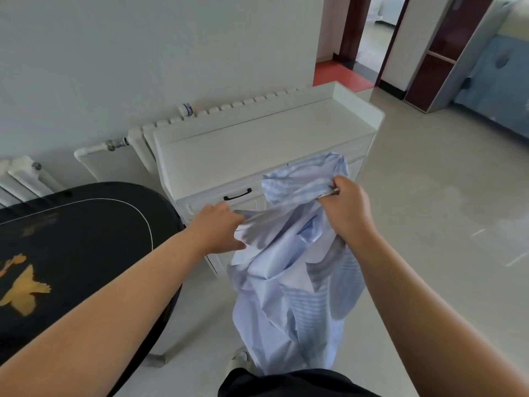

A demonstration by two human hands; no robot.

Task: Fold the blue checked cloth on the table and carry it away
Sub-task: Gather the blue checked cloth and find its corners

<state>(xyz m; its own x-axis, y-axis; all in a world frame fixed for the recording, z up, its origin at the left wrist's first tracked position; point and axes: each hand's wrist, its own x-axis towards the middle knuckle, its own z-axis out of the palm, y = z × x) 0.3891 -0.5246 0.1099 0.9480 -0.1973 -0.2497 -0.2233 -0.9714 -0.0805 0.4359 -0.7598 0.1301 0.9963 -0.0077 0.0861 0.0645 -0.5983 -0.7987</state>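
Hanging in the air between both hands, the cloth droops unfolded toward the floor, off the table. The left hand grips a bunched edge; the right hand pinches another edge higher up. Open floor spreads to the right — wide and pale — as far as a doorway. Straight ahead a white cabinet with a black handle stands close behind the cloth, a radiator behind it against the wall. The dark table's rounded edge lies just left of the left arm. No writing is readable.
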